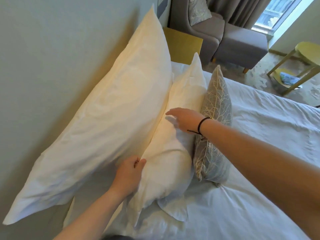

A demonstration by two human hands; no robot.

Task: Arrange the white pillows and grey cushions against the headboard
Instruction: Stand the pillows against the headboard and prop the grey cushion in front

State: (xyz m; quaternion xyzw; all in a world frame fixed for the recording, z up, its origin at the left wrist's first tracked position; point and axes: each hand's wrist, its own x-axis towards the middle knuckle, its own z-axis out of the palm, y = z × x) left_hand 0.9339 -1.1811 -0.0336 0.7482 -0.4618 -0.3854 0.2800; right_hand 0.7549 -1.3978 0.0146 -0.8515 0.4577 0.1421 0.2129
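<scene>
A large white pillow [110, 108] leans upright against the pale headboard wall [43, 58]. In front of it stands a smaller white pillow [174, 146], and a grey cushion [214, 122] with a pale branch pattern leans against that one. My left hand [129, 174] is curled at the near edge of the smaller pillow, in the gap between the two white pillows. My right hand [185, 120], with a black band at the wrist, hovers flat over the smaller pillow's top, fingers apart. Whether it touches the pillow is unclear.
White bed sheet [251, 179] spreads to the right. A yellow bedside table [185, 44] stands past the bed's head end. Beyond it are a grey armchair [207, 28] holding a patterned cushion, a grey footstool [242, 45], and a yellow side table [304, 54] by the window.
</scene>
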